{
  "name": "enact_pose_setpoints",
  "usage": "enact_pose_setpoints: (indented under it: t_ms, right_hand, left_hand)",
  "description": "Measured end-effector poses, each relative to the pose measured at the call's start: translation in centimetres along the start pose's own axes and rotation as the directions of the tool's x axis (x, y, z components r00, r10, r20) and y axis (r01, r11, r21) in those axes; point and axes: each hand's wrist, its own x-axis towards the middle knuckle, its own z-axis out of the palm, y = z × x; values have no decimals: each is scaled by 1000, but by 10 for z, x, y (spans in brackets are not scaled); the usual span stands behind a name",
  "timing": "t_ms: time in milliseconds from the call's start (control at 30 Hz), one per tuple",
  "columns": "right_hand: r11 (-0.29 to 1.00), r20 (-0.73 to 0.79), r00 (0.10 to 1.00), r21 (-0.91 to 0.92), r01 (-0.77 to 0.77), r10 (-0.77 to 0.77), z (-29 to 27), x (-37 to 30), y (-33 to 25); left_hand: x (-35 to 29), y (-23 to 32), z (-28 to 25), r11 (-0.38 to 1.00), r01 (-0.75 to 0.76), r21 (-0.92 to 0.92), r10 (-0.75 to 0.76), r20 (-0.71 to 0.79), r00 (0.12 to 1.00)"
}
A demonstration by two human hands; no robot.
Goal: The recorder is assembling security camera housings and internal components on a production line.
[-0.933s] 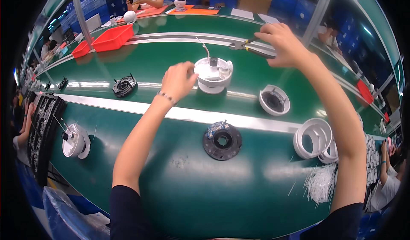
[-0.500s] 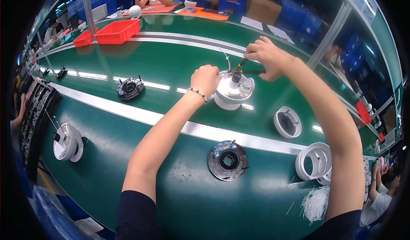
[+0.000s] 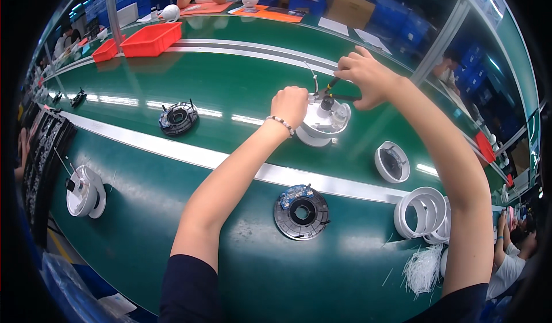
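Observation:
My right hand (image 3: 363,77) is closed on a pair of pliers (image 3: 332,86) with black and yellow handles. Their jaws reach into an open white dome-camera housing (image 3: 317,134) beside its black lens barrel (image 3: 327,102); exact jaw contact is too small to make out. At the housing's left rim, my left hand (image 3: 289,105) is curled into a fist, its fingertips hidden, so what it grips cannot be seen. A thin white cable (image 3: 314,77) stands up from the housing between the hands.
Black round bases with blue circuit boards lie at centre (image 3: 302,212) and farther left (image 3: 178,118). Another white housing (image 3: 85,192) stands left. At right are a white cover (image 3: 392,162), white rings (image 3: 420,212) and a heap of white plastic strips (image 3: 424,270). Red bins (image 3: 152,40) sit far left.
Both hands, the pliers and the white housing have shifted slightly right together. The cover and the left-hand black base on the far strip also sit a little farther right.

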Motion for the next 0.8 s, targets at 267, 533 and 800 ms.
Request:
enact_pose_setpoints:
  t_ms: [267, 533, 800]
  right_hand:
    - [1000, 71, 997, -18, -20, 21, -1, 5, -2]
    - [997, 45, 998, 67, -46, 43, -3, 7, -2]
    - [980, 108, 988, 156, -125, 109, 2, 8, 2]
  left_hand:
    - [16, 2, -1, 992, 91, -93, -98, -74, 992]
    - [29, -7, 2, 974, 157, -165, -158, 2, 987]
    - [31, -18, 7, 937, 203, -283, -179, 106, 978]
